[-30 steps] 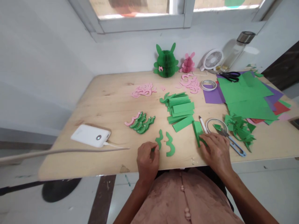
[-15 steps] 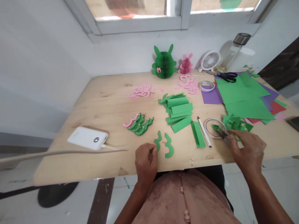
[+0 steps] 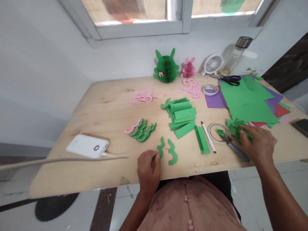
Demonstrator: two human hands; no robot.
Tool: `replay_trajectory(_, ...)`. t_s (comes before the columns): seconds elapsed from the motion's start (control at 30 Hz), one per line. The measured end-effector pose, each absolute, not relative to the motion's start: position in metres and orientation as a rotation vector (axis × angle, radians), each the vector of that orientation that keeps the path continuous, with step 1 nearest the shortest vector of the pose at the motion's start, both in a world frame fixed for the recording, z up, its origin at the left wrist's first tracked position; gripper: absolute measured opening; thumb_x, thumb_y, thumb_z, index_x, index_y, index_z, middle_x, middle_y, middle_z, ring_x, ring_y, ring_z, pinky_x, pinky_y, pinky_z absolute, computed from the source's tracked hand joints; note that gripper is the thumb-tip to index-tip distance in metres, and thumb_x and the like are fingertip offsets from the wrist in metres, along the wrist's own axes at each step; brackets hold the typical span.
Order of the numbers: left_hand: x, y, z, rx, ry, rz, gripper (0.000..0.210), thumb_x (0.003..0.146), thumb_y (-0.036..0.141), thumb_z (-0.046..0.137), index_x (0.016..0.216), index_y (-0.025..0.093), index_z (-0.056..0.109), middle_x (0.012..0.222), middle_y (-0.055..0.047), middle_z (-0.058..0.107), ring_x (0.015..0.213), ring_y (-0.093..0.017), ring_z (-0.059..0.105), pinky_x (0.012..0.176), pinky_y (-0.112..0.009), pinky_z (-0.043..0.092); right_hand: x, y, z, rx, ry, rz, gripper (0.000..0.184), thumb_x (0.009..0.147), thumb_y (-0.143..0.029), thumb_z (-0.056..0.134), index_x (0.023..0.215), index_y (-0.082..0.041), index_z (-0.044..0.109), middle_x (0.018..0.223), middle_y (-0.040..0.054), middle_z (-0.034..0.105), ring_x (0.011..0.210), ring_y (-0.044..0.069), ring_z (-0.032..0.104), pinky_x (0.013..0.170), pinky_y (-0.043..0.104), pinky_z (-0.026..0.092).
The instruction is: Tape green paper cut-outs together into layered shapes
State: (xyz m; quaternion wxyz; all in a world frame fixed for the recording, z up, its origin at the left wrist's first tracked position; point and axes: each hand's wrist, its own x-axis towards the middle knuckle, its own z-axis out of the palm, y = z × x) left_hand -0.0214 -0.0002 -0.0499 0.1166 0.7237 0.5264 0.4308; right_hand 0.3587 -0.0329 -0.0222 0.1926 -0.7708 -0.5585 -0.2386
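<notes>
My left hand (image 3: 149, 166) rests at the table's front edge, fingers curled and closed at the lower end of a wavy green paper cutout (image 3: 160, 148). A second wavy green cutout (image 3: 172, 152) lies flat just right of it. My right hand (image 3: 260, 144) is over a heap of green paper scraps (image 3: 234, 125), thumb and fingers closing around some of them. Beside that hand lies a slim dark-grey hand tool (image 3: 234, 148), its tip over a roll of tape (image 3: 209, 133), with a small green piece at the tip.
A white pen (image 3: 208, 137) and folded green strips (image 3: 184, 114) lie mid-table. Left are stacked wavy cutouts (image 3: 141, 131) and a white power bank (image 3: 88, 146) with a cable. Coloured sheets (image 3: 250, 96), black-handled scissors (image 3: 231, 80), a fan (image 3: 213, 64) and a bottle (image 3: 237, 54) stand or lie right.
My right hand has let go of the grey tool, which now lies on the table, and has moved onto the green scraps. My left hand stays at the wavy cutout.
</notes>
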Motion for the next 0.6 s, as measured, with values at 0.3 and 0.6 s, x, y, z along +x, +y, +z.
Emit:
replay_trajectory(0.3,-0.021,0.000,-0.050,2.136,1.564,1.252,0.007,0.087,0.020,0.050,0.084,0.019,0.057,0.079,-0.003,0.062,0.077,-0.017,0.058,0.075,-0.032,0.044,0.367,-0.030,-0.028,-2.129,-1.556,-0.674,0.032,0.086,-0.031,0.043,0.090,-0.015,0.070,0.094,0.0138,0.072,0.095,0.030,0.062,0.083,0.044,0.043)
replay_trajectory(0.6,-0.021,0.000,-0.050,2.128,1.573,1.232,0.008,0.087,0.020,0.051,0.083,0.020,0.057,0.078,-0.003,0.062,0.077,-0.018,0.058,0.075,-0.033,0.045,0.366,-0.023,-0.024,-1.976,-1.663,-0.556,0.023,0.084,-0.026,0.049,0.089,-0.017,0.070,0.089,0.0126,0.072,0.089,0.028,0.064,0.084,0.043,0.046)
